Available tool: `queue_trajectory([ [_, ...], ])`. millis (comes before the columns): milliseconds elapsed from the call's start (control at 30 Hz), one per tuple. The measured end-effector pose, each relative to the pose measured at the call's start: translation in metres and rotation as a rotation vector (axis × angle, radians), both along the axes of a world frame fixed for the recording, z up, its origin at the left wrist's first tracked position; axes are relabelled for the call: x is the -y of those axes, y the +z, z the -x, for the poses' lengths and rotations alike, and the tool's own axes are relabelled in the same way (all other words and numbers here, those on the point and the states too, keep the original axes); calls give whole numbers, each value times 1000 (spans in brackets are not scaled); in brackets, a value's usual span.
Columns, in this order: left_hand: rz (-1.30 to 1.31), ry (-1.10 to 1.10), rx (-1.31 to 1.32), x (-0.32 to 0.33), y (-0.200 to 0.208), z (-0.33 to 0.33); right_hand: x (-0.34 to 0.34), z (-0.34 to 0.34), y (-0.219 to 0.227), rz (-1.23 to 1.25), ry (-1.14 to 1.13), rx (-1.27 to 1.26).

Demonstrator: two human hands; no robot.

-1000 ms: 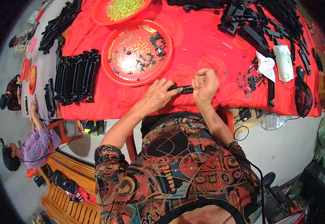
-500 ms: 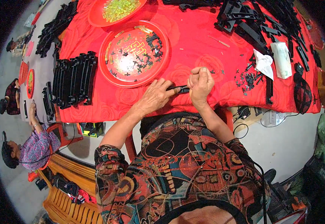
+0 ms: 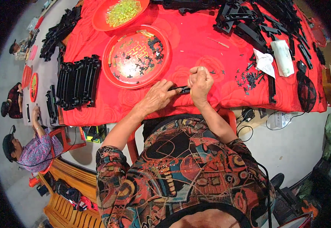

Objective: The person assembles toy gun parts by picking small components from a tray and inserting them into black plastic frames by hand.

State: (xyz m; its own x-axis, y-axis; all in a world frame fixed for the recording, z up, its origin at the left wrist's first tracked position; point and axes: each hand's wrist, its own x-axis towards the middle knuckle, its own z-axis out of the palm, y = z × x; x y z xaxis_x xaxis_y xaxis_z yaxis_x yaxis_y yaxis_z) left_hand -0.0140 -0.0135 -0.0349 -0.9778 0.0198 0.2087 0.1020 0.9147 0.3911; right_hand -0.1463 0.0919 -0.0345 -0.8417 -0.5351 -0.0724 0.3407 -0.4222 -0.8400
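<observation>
A long black plastic piece (image 3: 183,90) lies at the near side of the red-covered table, in front of me. My left hand (image 3: 156,98) is closed on its left end, thumb and fingers pressing it. Over its right end is my right hand (image 3: 201,84), the fingers curled into a pinch; whatever is in them is hidden. Just beyond my left hand stands a round red tray (image 3: 105,62) with small black cross-shaped parts and a few yellowish strips in it. A few more small black parts (image 3: 215,72) lie right of my right hand.
Black plastic bars (image 3: 78,81) stand in a row at left. A red bowl (image 3: 97,17) of yellow-green pieces is behind the tray. Far right are piled black parts (image 3: 245,22), a white roll (image 3: 283,59) and crumpled tissue (image 3: 264,62). Co-workers sit at left, one in a patterned shirt (image 3: 42,152).
The whole view has shifted slightly. My hands stay in nearly the same place on the black piece, the right one still pinched over its end.
</observation>
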Motion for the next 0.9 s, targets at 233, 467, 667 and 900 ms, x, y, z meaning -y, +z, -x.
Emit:
queue_trajectory([
  [233,-2,19,8,-2,3,-1,-2,1,2,96,-44,130],
  [467,2,20,18,-1,0,0,-2,0,1,65,-25,45],
  [667,-7,27,7,-2,5,1,1,-2,1,2,-7,-17],
  [900,-214,163,-65,-6,6,3,-1,0,-1,20,-14,16],
])
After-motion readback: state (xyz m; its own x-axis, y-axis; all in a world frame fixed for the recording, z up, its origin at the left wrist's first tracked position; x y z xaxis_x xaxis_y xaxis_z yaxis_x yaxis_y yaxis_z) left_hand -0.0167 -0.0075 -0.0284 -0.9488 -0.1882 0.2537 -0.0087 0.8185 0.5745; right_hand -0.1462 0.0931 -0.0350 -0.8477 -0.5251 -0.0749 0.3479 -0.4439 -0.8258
